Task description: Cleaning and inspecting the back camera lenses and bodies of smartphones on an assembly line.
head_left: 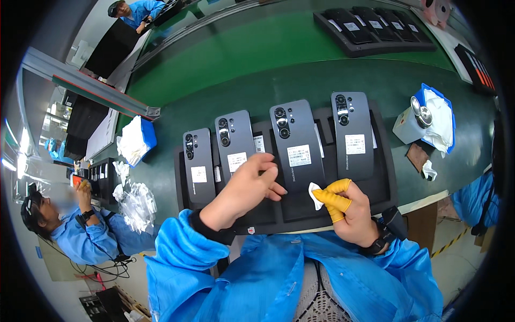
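Several dark grey smartphones lie back up in a black foam tray [386, 185], each with a white label. My left hand [241, 188] is bare and loosely curved, fingers apart, with nothing seen in it. It hovers over the tray, beside the lower end of the second phone from the left [234, 134]. My right hand [351, 212] has yellow finger cots on some fingers. Between thumb and fingertips it pinches a small white wipe [315, 196], just below the third phone [296, 142]. The rightmost phone [354, 115] and the leftmost phone [199, 180] are untouched.
A blue bin of white wipes [441, 121] stands right, by a white container [409, 127] with a metal top. Left are another blue bin [147, 140] and crumpled clear plastic [137, 206]. Another phone tray [370, 51] sits at the back. A co-worker [91, 231] sits left.
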A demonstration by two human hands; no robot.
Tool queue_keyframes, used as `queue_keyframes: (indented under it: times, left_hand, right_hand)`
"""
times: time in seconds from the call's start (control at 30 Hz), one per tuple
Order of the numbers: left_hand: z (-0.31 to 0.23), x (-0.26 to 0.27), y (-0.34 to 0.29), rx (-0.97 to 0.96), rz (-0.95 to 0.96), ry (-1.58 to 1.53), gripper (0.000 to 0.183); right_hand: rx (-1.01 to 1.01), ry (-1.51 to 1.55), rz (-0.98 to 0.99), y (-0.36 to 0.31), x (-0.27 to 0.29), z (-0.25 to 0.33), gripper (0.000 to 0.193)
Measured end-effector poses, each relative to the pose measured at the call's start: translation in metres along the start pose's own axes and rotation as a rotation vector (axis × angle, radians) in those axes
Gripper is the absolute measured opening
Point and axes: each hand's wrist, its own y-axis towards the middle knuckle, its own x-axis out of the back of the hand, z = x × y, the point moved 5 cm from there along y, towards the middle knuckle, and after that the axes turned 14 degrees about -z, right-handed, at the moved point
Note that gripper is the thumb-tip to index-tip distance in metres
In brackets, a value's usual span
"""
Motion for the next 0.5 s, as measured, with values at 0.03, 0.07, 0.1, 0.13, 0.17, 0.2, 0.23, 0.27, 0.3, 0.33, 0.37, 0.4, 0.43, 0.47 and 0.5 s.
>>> queue_keyframes:
  times: [0.03,0.07,0.1,0.13,0.17,0.2,0.23,0.27,0.3,0.33,0.37,0.4,0.43,0.47,0.5]
  left_hand:
    - [0.002,-0.005,0.001,0.074,0.002,-0.075,0.036]
    - [0.004,-0.008,0.003,0.147,0.003,-0.151,0.036]
    - [0.003,-0.01,0.006,0.148,0.001,-0.15,0.036]
    - [0.002,-0.012,0.01,0.159,0.037,-0.111,0.035]
    - [0.002,-0.015,0.013,0.17,0.072,-0.074,0.035]
    - [0.003,-0.018,0.016,0.168,0.067,-0.076,0.035]
    - [0.002,-0.022,0.019,0.095,0.068,-0.006,0.033]
    - [0.001,-0.027,0.021,0.022,0.068,0.063,0.031]
    - [0.001,-0.032,0.023,0.021,0.062,0.059,0.031]
    - [-0.005,-0.035,0.025,-0.124,0.004,0.098,0.029]
    - [-0.01,-0.036,0.027,-0.269,-0.057,0.138,0.028]
    - [-0.006,-0.039,0.036,-0.225,-0.034,0.04,0.025]
    - [-0.003,-0.041,0.037,-0.225,-0.039,0.036,0.025]
    - [0.002,-0.04,0.036,-0.153,-0.066,-0.054,0.024]
    - [0.003,-0.04,0.035,-0.078,-0.087,-0.142,0.023]
  right_hand:
    - [-0.015,-0.008,-0.005,-0.002,0.001,0.0,0.04]
    - [-0.03,-0.016,-0.01,-0.002,0.002,-0.001,0.04]
    - [-0.03,-0.013,-0.009,-0.002,0.002,-0.001,0.04]
    - [-0.019,-0.008,-0.022,-0.001,0.003,-0.001,0.039]
    - [-0.008,-0.003,-0.036,-0.001,0.003,0.0,0.037]
    - [-0.004,0.0,-0.033,-0.001,0.002,0.0,0.037]
    - [0.002,-0.001,-0.034,-0.001,0.001,-0.001,0.037]
    - [0.008,-0.002,-0.034,-0.002,0.001,0.0,0.036]
    - [0.013,0.0,-0.03,-0.001,0.001,0.0,0.036]
    - [0.025,-0.005,-0.031,0.0,0.001,0.002,0.035]
    - [0.036,-0.01,-0.031,0.0,0.001,0.004,0.035]
    - [0.04,-0.01,-0.027,0.0,0.001,0.004,0.035]
    - [0.027,0.0,-0.038,-0.001,0.002,0.004,0.035]
    - [0.014,0.011,-0.049,-0.001,0.002,0.005,0.034]
    - [0.012,0.01,-0.047,-0.001,0.002,0.004,0.034]
